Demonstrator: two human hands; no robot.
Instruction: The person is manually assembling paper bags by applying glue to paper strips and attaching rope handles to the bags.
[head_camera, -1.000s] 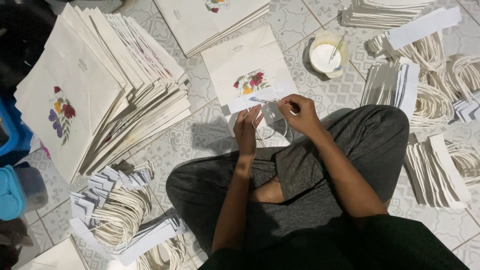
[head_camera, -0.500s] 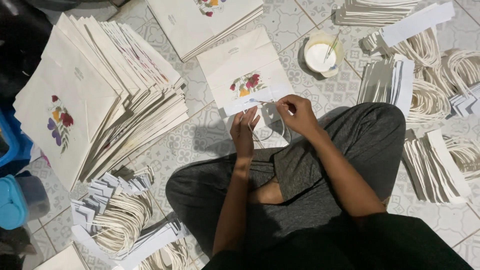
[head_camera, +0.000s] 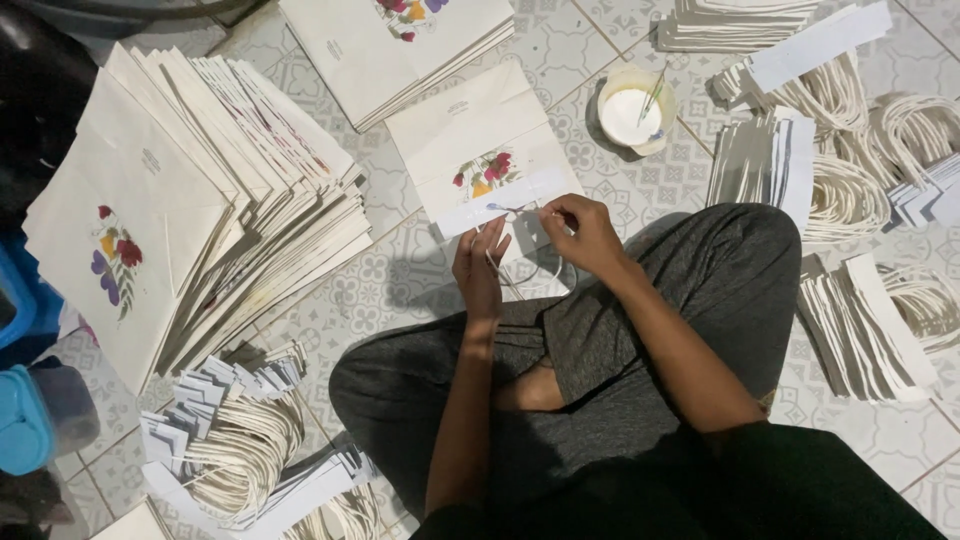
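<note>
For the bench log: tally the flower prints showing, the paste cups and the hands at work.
Red-and-purple flower prints on white paper bags: 3
Round cream cup of white paste: 1
Bare hands, left hand and right hand: 2
Total: 6

Bag stack (head_camera: 190, 210): left of frame, white, flat, floral print.
Single bag (head_camera: 480, 150): upper centre, white, flower motif.
Second stack (head_camera: 400, 45): top centre, white.

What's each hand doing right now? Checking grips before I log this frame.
Left hand: fingers loosely open, touching the white cord handle.
Right hand: closed, pinching the paper strip on the bag.
</note>
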